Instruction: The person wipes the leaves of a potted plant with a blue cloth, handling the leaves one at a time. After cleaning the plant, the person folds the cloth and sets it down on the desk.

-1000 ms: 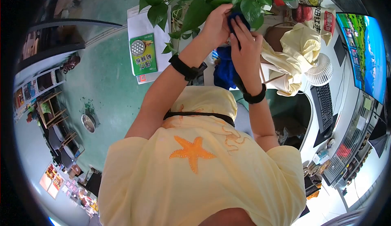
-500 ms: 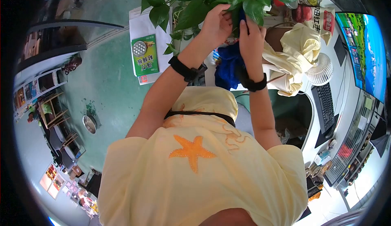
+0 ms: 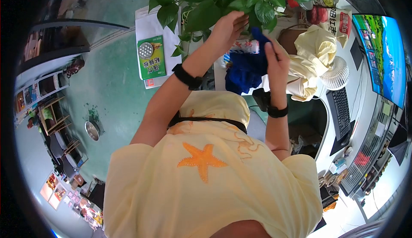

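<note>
1 flat green-and-yellow printed packet (image 3: 156, 68) is lying at the far left of the work on white papers (image 3: 171, 27), with 1 round perforated metal disc (image 3: 146, 50) sitting on it. To the right, 1 trailing plant with glossy green leaves (image 3: 195, 17) is spreading across the top of the view. Working well among this foliage is probably calling for light support from beneath, since pulling is risking a torn stem. The bare left hand (image 3: 230, 30) is hovering at the foliage, its fingers loosely curled; whether they are pinching a leaf, I cannot tell.

Further right, 1 dark-blue soft fabric cloth (image 3: 245, 70) is hanging bunched over the white surface (image 3: 219, 79), its upper end rising just beside the leaves. Good handling is likely depending on a small soft fold at the fingertips, with the loose length being kept off the stems. The bare right hand (image 3: 279, 64) is grasping that upper end between thumb and fingers, mostly closed. Beyond it, 1 crumpled pale-yellow fabric piece (image 3: 319, 45) is lying near 1 round white fan (image 3: 335, 74).
</note>
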Demonstrator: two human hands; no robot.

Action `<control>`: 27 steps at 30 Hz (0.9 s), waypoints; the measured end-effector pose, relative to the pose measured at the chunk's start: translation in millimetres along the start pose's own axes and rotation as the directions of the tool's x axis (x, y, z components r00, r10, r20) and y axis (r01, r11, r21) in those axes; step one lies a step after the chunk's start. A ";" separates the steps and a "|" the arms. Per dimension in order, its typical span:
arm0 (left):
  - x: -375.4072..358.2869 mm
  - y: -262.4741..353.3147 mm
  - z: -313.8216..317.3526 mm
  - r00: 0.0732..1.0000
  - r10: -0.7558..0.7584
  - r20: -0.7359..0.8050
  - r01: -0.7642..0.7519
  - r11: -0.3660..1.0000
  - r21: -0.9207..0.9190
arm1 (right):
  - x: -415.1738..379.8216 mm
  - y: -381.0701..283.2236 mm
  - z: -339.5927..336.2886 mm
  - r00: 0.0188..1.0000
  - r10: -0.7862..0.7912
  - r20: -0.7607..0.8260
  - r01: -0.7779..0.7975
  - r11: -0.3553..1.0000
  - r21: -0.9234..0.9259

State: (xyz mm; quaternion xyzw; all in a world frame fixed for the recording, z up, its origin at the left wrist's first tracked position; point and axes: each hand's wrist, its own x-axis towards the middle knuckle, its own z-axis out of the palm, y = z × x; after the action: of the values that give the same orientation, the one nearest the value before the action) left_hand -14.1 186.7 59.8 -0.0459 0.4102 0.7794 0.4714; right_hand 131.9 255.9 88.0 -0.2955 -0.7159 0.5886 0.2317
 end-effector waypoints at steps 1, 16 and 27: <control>-10.6 0.5 0.4 0.998 0.044 0.046 -0.054 0.971 0.231 | 0.4 -7.6 -4.9 0.999 0.025 -0.042 -0.019 0.993 0.118; -1.8 -18.8 35.2 0.799 0.592 0.101 -0.495 0.554 0.669 | 18.1 -18.8 8.3 0.951 -0.198 -0.237 0.218 0.974 0.062; 6.3 -3.3 46.7 0.920 0.392 0.025 -0.354 0.801 0.483 | 50.4 -4.9 27.2 0.844 -0.534 -0.057 0.424 0.728 -0.539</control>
State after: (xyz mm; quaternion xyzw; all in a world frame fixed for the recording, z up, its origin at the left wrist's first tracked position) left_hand -0.3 223.7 85.7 0.1238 0.6082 0.7287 0.2894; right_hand 76.5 271.2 86.6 -0.2097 -0.8681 0.2648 0.3637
